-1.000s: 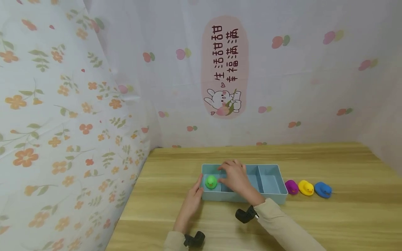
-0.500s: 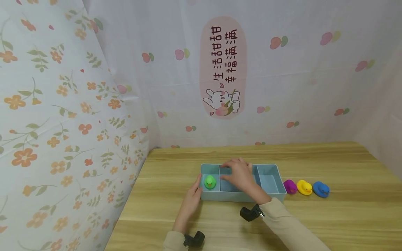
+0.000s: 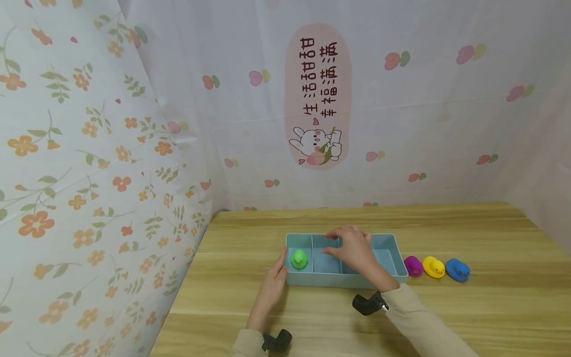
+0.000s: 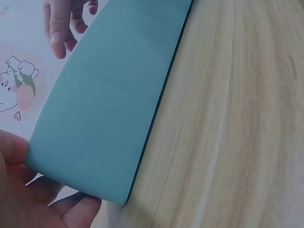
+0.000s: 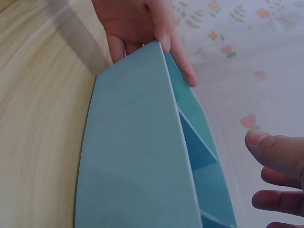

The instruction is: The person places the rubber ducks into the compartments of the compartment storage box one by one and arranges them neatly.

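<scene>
A light blue divided box (image 3: 334, 280) lies lengthwise on the table, with a green rubber duck (image 3: 299, 259) in its leftmost compartment. My left hand (image 3: 273, 278) rests against the box's left end; in the right wrist view, the left hand's fingers (image 5: 183, 64) lie along that end wall and the thumb touches the corner. Over the middle compartments hovers my right hand (image 3: 354, 249), thumb and index finger spread apart and holding nothing. Past the box's right end, a purple duck (image 3: 413, 266), a yellow duck (image 3: 434, 267) and a blue duck (image 3: 458, 269) form a row.
The wooden table (image 3: 214, 297) extends around the box. A white floral cloth (image 3: 102, 198) hangs along the left side, and a printed curtain (image 3: 424, 114) stands behind the table. Each wrist carries a black camera mount (image 3: 369, 304).
My right hand has moved rightward over the box, away from the green duck, uncovering the second compartment. My left hand, the box and the ducks stay in place.
</scene>
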A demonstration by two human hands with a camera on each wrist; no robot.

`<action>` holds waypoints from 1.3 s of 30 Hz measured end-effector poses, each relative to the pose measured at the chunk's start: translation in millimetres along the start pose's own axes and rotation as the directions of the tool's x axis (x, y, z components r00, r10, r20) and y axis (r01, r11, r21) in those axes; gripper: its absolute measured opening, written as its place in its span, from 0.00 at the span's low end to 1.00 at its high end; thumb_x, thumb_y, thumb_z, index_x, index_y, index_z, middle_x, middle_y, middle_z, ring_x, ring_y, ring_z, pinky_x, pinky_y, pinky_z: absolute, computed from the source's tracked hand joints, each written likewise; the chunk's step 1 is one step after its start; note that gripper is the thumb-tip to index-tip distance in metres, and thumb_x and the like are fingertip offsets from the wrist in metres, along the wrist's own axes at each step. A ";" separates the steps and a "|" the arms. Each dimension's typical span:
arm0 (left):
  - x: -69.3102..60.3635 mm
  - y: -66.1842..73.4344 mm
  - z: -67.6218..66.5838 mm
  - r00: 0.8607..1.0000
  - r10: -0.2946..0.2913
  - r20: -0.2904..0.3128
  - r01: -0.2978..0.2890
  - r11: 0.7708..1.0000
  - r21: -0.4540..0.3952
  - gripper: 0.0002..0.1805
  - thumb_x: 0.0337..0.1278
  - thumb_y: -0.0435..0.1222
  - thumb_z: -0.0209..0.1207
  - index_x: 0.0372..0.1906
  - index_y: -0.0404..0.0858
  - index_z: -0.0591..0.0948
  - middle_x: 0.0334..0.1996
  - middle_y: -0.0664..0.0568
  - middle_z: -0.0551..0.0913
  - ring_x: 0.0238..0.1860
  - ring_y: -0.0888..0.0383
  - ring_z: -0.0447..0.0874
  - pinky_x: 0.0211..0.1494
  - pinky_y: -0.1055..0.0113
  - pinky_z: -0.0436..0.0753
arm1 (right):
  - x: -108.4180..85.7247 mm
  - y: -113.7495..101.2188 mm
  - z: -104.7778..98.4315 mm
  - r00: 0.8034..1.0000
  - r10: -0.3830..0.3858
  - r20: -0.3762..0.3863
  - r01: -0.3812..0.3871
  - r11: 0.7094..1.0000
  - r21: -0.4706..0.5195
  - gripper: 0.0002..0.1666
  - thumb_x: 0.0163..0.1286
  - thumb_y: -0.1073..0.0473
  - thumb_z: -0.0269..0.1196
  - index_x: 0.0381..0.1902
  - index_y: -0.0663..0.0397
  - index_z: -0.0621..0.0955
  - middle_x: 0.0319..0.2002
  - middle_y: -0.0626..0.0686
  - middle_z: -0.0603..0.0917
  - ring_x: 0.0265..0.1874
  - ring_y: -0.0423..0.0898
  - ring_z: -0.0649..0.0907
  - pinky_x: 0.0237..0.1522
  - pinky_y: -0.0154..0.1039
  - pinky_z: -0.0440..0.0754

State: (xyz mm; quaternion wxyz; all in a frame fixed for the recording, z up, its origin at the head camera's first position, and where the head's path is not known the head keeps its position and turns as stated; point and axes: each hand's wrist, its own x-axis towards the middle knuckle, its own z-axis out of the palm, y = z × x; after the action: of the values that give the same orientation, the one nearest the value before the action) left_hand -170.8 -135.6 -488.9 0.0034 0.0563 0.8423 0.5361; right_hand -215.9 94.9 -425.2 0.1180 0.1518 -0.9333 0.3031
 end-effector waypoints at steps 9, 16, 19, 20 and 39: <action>0.8 2.8 2.5 1.000 0.010 -0.015 -0.010 1.000 0.006 0.28 0.69 0.32 0.40 0.73 0.40 0.58 0.72 0.43 0.58 0.72 0.42 0.57 0.74 0.46 0.57 | -3.6 17.1 -7.6 0.997 0.025 -0.075 -0.025 1.000 0.009 0.19 0.48 0.49 0.75 0.38 0.47 0.87 0.38 0.47 0.86 0.46 0.53 0.78 0.41 0.54 0.58; -1.5 1.8 3.9 0.999 0.008 -0.034 -0.006 0.999 0.035 0.29 0.69 0.31 0.39 0.74 0.40 0.56 0.73 0.43 0.56 0.72 0.42 0.56 0.73 0.44 0.56 | -10.5 28.7 -12.7 0.995 0.058 -0.077 -0.058 0.998 0.002 0.16 0.49 0.49 0.75 0.36 0.47 0.87 0.35 0.47 0.86 0.45 0.54 0.79 0.43 0.57 0.58; -2.0 2.0 3.7 0.999 -0.009 -0.041 0.011 0.999 0.036 0.29 0.70 0.32 0.38 0.74 0.43 0.55 0.73 0.46 0.57 0.72 0.42 0.56 0.73 0.45 0.56 | -13.7 34.3 -16.1 0.994 0.055 -0.100 -0.055 0.998 -0.002 0.15 0.49 0.50 0.75 0.35 0.47 0.87 0.34 0.47 0.87 0.43 0.54 0.80 0.43 0.58 0.58; -1.8 2.0 3.6 0.999 -0.006 -0.043 0.008 0.999 0.038 0.29 0.70 0.32 0.38 0.74 0.42 0.56 0.73 0.46 0.57 0.72 0.42 0.56 0.73 0.45 0.56 | -14.5 36.2 -17.9 0.993 0.052 -0.109 -0.053 0.999 0.001 0.15 0.49 0.50 0.75 0.35 0.47 0.87 0.35 0.48 0.87 0.43 0.55 0.80 0.43 0.58 0.58; -0.6 2.9 3.2 0.999 -0.007 -0.044 0.009 0.999 0.051 0.28 0.69 0.32 0.39 0.73 0.43 0.59 0.72 0.45 0.60 0.71 0.42 0.59 0.73 0.46 0.59 | -35.3 77.1 -49.4 0.983 0.101 -0.156 -0.098 0.995 0.026 0.15 0.53 0.53 0.73 0.38 0.53 0.86 0.36 0.54 0.87 0.36 0.55 0.79 0.43 0.61 0.55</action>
State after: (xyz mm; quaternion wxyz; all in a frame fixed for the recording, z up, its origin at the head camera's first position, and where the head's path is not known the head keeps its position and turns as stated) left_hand -169.7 -131.5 -487.6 -0.0143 0.0415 0.8558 0.5154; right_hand -204.3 191.5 -438.2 0.1744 0.0819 -0.9248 0.3281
